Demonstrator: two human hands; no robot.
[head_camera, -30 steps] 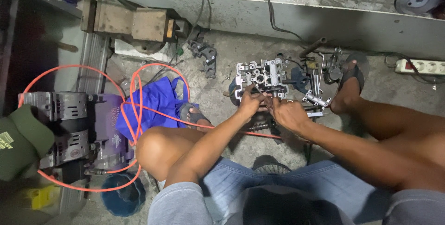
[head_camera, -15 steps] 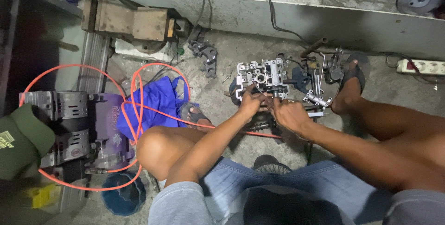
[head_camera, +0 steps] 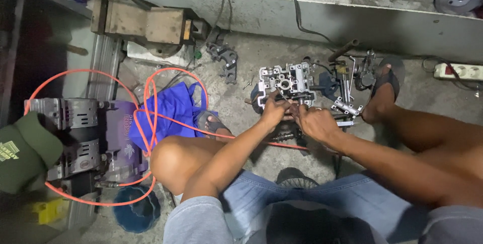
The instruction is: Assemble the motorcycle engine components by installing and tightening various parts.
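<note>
A silver metal engine cylinder head sits on the concrete floor in front of me, between my feet. My left hand grips its near left edge. My right hand is closed just below its near right side, fingers pinched on a small metal part that I cannot make out. Loose metal engine parts lie right of the head, next to my right foot in a sandal.
An orange hose loops over a blue cloth and a purple-and-silver compressor at left. A green cap lies far left. A power strip is at right. A wooden block and a grey ledge are behind.
</note>
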